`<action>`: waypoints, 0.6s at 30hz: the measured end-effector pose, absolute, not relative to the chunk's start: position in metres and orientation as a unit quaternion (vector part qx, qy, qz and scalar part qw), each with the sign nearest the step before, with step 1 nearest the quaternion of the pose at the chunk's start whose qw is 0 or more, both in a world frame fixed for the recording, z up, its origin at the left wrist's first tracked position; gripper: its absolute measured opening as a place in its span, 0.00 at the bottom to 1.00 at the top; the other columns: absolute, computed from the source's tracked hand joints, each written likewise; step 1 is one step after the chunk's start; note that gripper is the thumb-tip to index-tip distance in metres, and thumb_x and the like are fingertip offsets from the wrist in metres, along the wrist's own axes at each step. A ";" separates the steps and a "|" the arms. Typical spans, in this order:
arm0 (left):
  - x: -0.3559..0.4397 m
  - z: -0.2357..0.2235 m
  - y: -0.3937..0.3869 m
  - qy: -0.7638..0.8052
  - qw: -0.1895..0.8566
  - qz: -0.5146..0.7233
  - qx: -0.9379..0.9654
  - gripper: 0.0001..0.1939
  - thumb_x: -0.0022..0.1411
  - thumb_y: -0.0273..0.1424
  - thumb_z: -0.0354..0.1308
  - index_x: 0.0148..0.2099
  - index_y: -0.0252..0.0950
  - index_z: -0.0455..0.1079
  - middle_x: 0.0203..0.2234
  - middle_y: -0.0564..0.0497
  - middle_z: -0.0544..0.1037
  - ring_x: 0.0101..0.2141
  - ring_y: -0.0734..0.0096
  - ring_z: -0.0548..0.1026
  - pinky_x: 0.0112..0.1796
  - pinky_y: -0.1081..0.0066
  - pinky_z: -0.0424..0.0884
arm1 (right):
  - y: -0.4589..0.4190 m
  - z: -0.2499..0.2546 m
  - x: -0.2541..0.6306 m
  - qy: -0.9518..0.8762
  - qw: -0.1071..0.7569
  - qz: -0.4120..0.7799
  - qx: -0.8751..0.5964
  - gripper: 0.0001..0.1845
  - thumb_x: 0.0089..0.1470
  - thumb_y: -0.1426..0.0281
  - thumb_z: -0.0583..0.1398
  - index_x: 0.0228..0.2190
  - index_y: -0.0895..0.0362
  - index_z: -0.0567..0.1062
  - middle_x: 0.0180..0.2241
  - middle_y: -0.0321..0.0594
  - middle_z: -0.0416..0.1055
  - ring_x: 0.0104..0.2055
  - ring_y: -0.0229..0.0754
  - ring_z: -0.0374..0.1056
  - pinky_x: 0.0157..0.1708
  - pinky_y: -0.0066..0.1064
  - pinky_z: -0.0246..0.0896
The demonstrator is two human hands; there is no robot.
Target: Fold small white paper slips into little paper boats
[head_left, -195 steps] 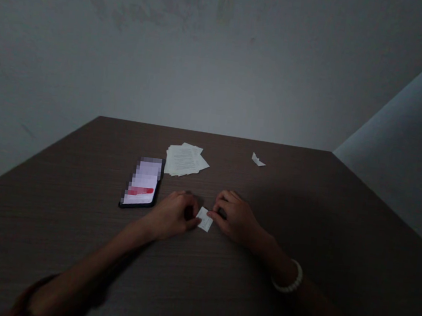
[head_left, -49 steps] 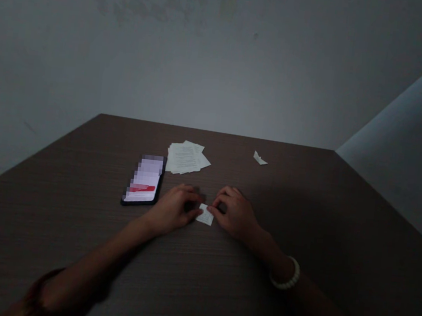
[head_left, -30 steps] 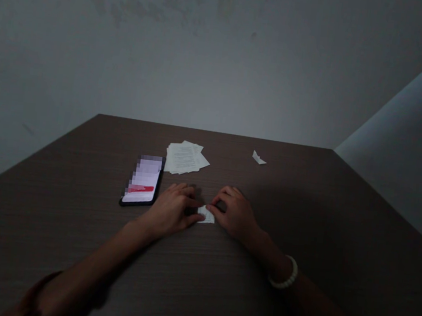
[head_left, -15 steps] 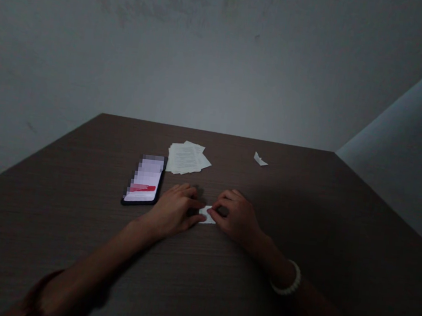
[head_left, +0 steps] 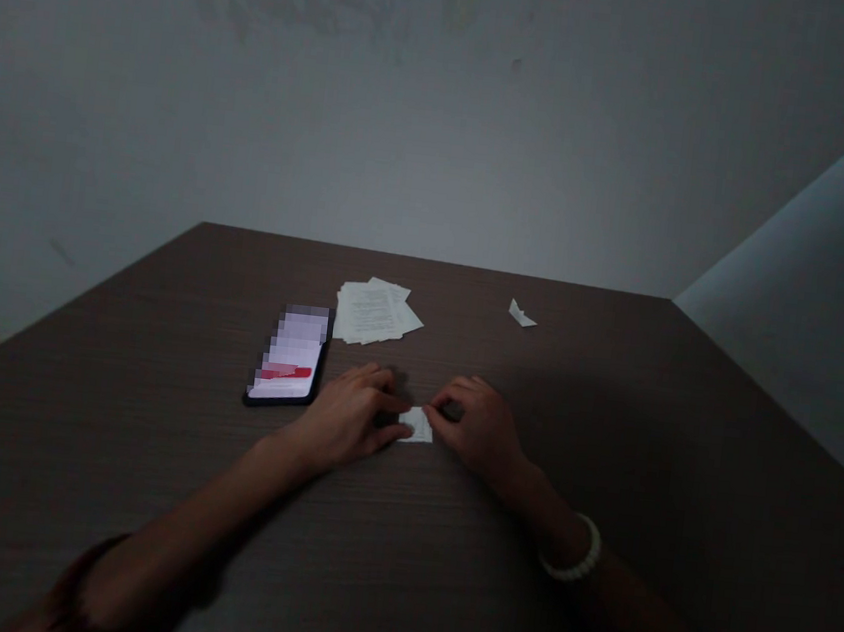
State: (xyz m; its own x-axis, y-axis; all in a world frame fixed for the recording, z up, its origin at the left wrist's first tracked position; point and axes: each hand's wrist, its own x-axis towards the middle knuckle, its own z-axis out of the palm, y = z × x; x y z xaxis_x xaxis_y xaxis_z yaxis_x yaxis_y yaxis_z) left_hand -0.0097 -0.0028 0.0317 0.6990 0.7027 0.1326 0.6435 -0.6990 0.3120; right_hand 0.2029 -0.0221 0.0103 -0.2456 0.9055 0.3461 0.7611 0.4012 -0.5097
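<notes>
A small piece of white paper [head_left: 419, 426] lies on the table between my two hands. My left hand [head_left: 357, 408] has its thumb and forefinger on the paper's left edge, gripping it there. At the upper right corner, the thumb and forefinger of my right hand [head_left: 475, 424] are pinched together on the paper. Faint marks show on the paper's surface; whether it is folded, I cannot tell. A light beaded bracelet [head_left: 578, 554] circles my right wrist.
A phone [head_left: 289, 357] with its screen lit lies left of my left hand. Behind it is a loose stack of printed paper sheets [head_left: 373, 313]. A small folded paper boat [head_left: 521, 314] sits farther back on the brown table [head_left: 395, 575], near the wall [head_left: 441, 137].
My right thumb and forefinger have shifted slightly right and up, from over the paper to its upper right corner, uncovering more of it. My left hand stays at the left edge.
</notes>
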 end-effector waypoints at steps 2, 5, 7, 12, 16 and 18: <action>-0.009 0.033 -0.003 0.372 0.125 0.118 0.912 0.15 0.63 0.40 0.60 0.47 0.39 0.77 0.38 0.46 0.72 0.42 0.58 0.69 0.42 0.61 0.67 | -0.022 0.011 0.203 -0.774 0.299 0.123 -0.545 0.04 0.52 0.70 0.65 0.26 0.55 0.76 0.30 0.36 0.74 0.34 0.40 0.67 0.36 0.31 0.57; -0.009 0.035 -0.003 0.375 0.130 0.114 0.911 0.15 0.63 0.40 0.60 0.48 0.39 0.77 0.38 0.46 0.72 0.42 0.58 0.69 0.42 0.61 0.68 | -0.021 0.010 0.204 -0.772 0.296 0.124 -0.548 0.04 0.52 0.70 0.65 0.26 0.55 0.76 0.29 0.36 0.74 0.32 0.39 0.67 0.34 0.30 0.57; -0.010 0.034 -0.003 0.373 0.131 0.116 0.911 0.15 0.63 0.40 0.60 0.48 0.39 0.77 0.38 0.46 0.72 0.42 0.58 0.70 0.42 0.61 0.68 | -0.019 0.009 0.205 -0.772 0.294 0.117 -0.552 0.04 0.52 0.71 0.64 0.26 0.56 0.76 0.29 0.36 0.73 0.31 0.39 0.67 0.33 0.30 0.57; -0.011 0.031 -0.005 0.368 0.118 0.131 0.913 0.15 0.62 0.40 0.60 0.46 0.38 0.77 0.37 0.46 0.72 0.42 0.59 0.70 0.42 0.61 0.68 | -0.016 0.005 0.211 -0.770 0.289 0.093 -0.561 0.03 0.54 0.73 0.62 0.28 0.56 0.76 0.30 0.36 0.73 0.31 0.38 0.67 0.32 0.29 0.57; -0.010 0.031 -0.007 0.370 0.101 0.129 0.914 0.15 0.63 0.41 0.59 0.47 0.39 0.77 0.37 0.46 0.72 0.42 0.57 0.69 0.41 0.61 0.68 | -0.018 0.006 0.211 -0.794 0.314 0.099 -0.510 0.02 0.55 0.72 0.61 0.31 0.55 0.76 0.33 0.38 0.73 0.35 0.39 0.69 0.37 0.29 0.61; -0.009 0.031 -0.007 0.368 0.090 0.126 0.917 0.15 0.64 0.41 0.58 0.47 0.39 0.76 0.37 0.46 0.72 0.41 0.57 0.69 0.41 0.60 0.68 | -0.019 0.007 0.211 -0.803 0.324 0.103 -0.490 0.03 0.56 0.71 0.61 0.31 0.55 0.76 0.34 0.38 0.73 0.37 0.39 0.69 0.38 0.29 0.61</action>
